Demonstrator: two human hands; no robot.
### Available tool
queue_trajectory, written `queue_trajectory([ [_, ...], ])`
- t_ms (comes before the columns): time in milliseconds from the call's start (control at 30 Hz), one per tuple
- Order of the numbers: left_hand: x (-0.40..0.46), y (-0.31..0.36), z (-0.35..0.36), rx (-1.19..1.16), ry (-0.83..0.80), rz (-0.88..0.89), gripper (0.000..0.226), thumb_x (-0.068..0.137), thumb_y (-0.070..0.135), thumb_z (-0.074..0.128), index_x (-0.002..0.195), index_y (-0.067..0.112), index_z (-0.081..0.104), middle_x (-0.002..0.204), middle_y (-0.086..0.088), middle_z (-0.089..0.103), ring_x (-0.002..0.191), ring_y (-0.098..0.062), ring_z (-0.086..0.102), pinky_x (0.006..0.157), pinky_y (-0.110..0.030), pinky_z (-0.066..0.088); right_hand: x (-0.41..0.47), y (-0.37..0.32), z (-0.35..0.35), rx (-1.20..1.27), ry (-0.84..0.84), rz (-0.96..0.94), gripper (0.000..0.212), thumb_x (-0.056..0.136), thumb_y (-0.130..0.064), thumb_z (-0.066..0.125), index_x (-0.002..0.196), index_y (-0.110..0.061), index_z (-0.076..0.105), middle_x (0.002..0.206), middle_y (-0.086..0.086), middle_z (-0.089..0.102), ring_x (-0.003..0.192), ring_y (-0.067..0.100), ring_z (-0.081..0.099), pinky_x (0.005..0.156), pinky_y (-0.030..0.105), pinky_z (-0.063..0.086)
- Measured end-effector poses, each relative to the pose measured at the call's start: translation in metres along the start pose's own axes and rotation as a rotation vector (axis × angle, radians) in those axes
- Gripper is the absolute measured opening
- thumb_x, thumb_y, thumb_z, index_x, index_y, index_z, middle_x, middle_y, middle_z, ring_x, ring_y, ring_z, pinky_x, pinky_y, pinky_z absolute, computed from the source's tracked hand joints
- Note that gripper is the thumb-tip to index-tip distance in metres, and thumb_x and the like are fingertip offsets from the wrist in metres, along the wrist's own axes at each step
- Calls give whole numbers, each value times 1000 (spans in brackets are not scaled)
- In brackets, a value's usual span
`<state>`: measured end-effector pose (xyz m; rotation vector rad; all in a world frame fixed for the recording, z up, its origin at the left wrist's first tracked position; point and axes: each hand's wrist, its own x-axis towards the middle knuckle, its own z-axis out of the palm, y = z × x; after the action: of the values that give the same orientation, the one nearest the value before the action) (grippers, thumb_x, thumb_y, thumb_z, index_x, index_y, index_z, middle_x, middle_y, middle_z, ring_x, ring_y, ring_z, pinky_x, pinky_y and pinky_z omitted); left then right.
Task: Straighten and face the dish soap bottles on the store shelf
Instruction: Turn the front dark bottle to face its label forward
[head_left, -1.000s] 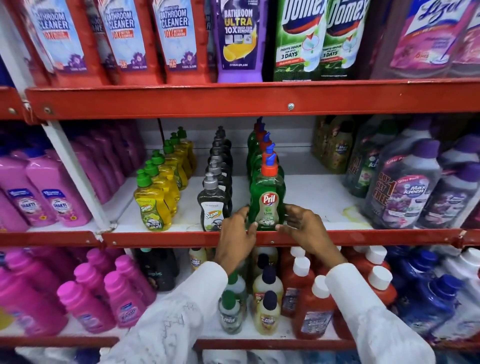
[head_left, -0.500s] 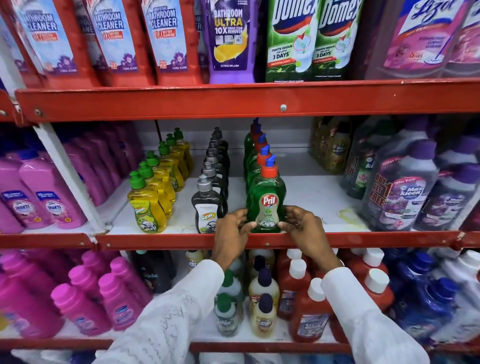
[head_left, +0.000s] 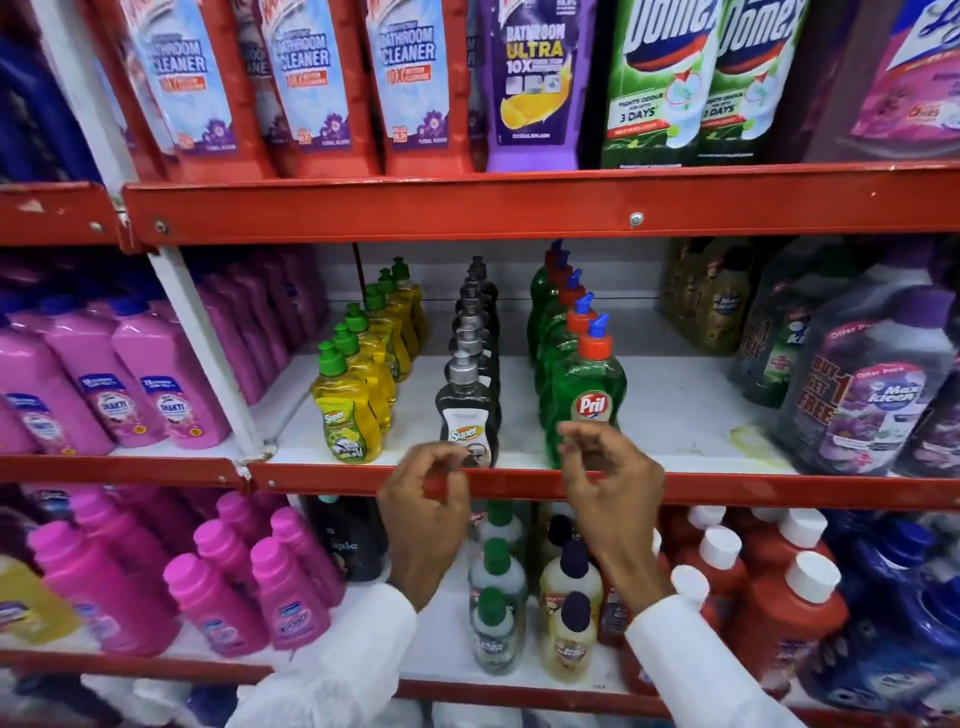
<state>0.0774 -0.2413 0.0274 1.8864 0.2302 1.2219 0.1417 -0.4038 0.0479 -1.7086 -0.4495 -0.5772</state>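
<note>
My left hand (head_left: 423, 512) and right hand (head_left: 610, 480) hover with fingers loosely curled and empty before the red shelf lip (head_left: 727, 486). On the white shelf board (head_left: 675, 405), three rows run front to back: yellow Super bottles (head_left: 345, 410), dark Super bottles (head_left: 467, 410) and green Pril bottles (head_left: 589, 384), labels facing out. Bare board lies right of the Pril row, before the purple Max Kleen bottles (head_left: 872, 400).

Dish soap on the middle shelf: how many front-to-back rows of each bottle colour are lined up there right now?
yellow bottles: 1 row
black bottles: 1 row
green bottles: 1 row
Total: 3 rows
</note>
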Motion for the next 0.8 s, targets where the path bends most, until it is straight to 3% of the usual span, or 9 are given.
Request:
queue_trajectory([
  [67, 13, -19, -10, 5, -9, -93, 32, 77, 6, 62, 107, 15, 64, 104, -1, 71, 94, -10, 67, 86, -28, 54, -2, 0, 28, -50, -180, 6, 36, 87, -2, 64, 117, -20, 69, 107, -6, 74, 93, 3, 70, 86, 16, 54],
  [133, 27, -34, -12, 61, -178, -135, 49, 78, 6, 69, 124, 13, 55, 121, -5, 65, 107, -14, 63, 93, -31, 51, 1, 3, 52, -105, -308, 24, 46, 89, -2, 61, 132, -16, 58, 124, -3, 68, 110, 9, 66, 100, 21, 49],
  [200, 37, -44, -9, 123, -337, -97, 56, 79, 9, 70, 131, 12, 50, 126, -6, 63, 112, -16, 62, 97, -34, 50, 5, 6, 66, -157, -396, 32, 50, 89, -3, 62, 136, -18, 54, 128, -3, 66, 114, 10, 63, 101, 21, 45],
  [300, 48, -51, -3, 149, -445, -62, 45, 79, 14, 71, 122, 15, 58, 115, -3, 72, 101, -14, 68, 90, -38, 56, 10, 11, 74, -244, -452, 16, 41, 89, -7, 64, 128, -19, 61, 123, 0, 70, 111, 14, 67, 96, 19, 46],
  [367, 53, -55, -1, 138, -455, -77, 39, 79, 16, 73, 117, 16, 63, 110, -2, 75, 95, -12, 70, 86, -37, 58, 11, 13, 76, -244, -450, 19, 39, 89, -7, 64, 126, -18, 62, 122, 0, 71, 111, 13, 67, 99, 25, 49],
  [433, 54, -57, 0, 117, -452, -84, 38, 79, 15, 75, 115, 14, 65, 108, -3, 75, 92, -10, 70, 85, -31, 58, 10, 14, 75, -230, -449, 32, 39, 88, -7, 64, 126, -19, 63, 123, -1, 71, 111, 11, 66, 102, 31, 50],
  [500, 54, -58, 0, 86, -457, -93, 38, 79, 14, 76, 116, 13, 65, 108, -3, 75, 89, -7, 70, 81, -15, 55, 9, 14, 76, -235, -444, 47, 39, 89, -7, 64, 126, -17, 62, 123, 0, 71, 111, 10, 66, 102, 31, 50],
  [633, 53, -59, -1, 27, -465, -115, 38, 80, 11, 74, 118, 11, 65, 109, -3, 74, 89, -4, 69, 76, -2, 47, 8, 13, 78, -243, -435, 79, 41, 89, -6, 64, 128, -15, 61, 125, 1, 69, 110, 5, 63, 101, 21, 46],
  [800, 53, -60, -3, -7, -474, -119, 38, 79, 14, 76, 116, 16, 65, 107, -1, 75, 86, 3, 68, 82, -13, 54, 5, 14, 81, -266, -381, 96, 41, 90, -1, 62, 129, -12, 60, 125, 3, 69, 108, 0, 58, 87, -5, 34],
])
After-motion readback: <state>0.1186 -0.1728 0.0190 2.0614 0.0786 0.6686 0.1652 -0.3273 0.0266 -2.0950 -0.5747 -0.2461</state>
